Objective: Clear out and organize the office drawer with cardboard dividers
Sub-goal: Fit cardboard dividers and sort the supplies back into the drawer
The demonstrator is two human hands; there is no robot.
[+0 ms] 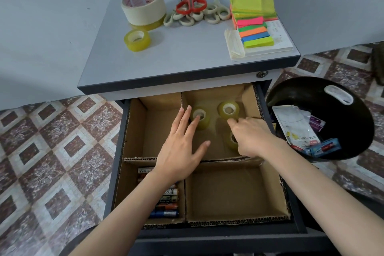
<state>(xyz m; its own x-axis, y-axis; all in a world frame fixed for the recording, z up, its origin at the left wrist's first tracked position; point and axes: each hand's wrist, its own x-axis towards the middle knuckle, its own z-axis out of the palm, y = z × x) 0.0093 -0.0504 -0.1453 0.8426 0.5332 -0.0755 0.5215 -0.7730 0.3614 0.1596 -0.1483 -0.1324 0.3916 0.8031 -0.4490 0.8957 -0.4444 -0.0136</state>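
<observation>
The open drawer [299,210] holds cardboard dividers [226,160] that make four compartments. Three small yellowish tape rolls lie in the far right compartment: one [202,115] under my left fingertips, one [228,109] at the back, one [231,141] partly hidden by my right hand. My left hand [182,143] is spread flat, its fingers touching the left roll. My right hand [251,135] has curled fingers over the near roll; whether it grips the roll is hidden. Several batteries [168,203] lie in the near left compartment.
On the cabinet top [187,58] sit a wide masking tape roll [143,5], a small tape roll [137,39], several scissors [195,10], sticky notes [253,4] and index flags [255,33]. A black bin [353,131] with discarded packaging stands right of the drawer.
</observation>
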